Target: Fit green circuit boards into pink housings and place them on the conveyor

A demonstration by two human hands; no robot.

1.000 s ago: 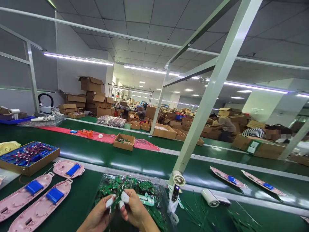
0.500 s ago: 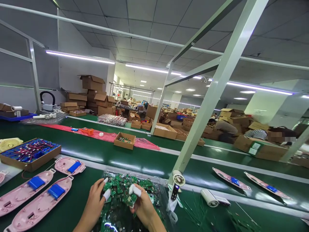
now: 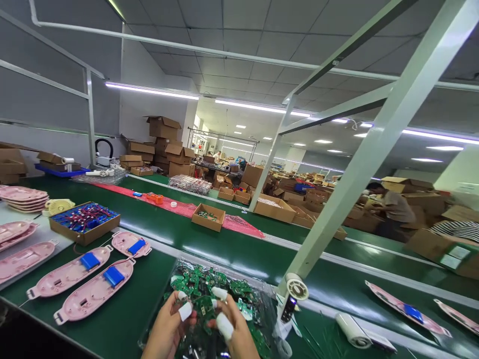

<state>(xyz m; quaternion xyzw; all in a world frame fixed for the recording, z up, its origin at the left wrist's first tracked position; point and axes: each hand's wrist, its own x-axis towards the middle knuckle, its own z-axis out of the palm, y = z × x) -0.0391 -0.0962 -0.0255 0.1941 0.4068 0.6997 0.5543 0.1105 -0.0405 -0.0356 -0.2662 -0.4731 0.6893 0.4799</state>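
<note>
White-taped fingers (image 3: 224,325): the left hand (image 3: 168,329) and right hand (image 3: 234,333) are held close together, not touching, with white wraps on several fingertips.
Grip: the fingertips of both hands point toward each other just above the pile; the pictures do not show whether they are pinching a board.
Green circuit boards (image 3: 204,289): a loose heap of small pieces lies under and just ahead of the hands, inside a clear plastic bag (image 3: 262,311).
Desk: the bag rests on a green-topped desk (image 3: 127,299).
Right of the bag: an upright white mini fan (image 3: 295,288) stands just beside it, with a white roll (image 3: 352,330) and thin green strips (image 3: 322,344) farther along.
Left of the bag: pink plastic housings (image 3: 63,275) lie in a row, each with a blue battery pack (image 3: 114,276) on it.
Behind them: a cardboard tray (image 3: 86,239) holds red-and-white wired parts (image 3: 84,217).
Far belt: a cardboard box (image 3: 208,224) of boards sits on red bubble wrap (image 3: 243,227).
Background: a co-worker in a grey shirt (image 3: 394,209) stands among stacked cartons (image 3: 162,139).
</note>
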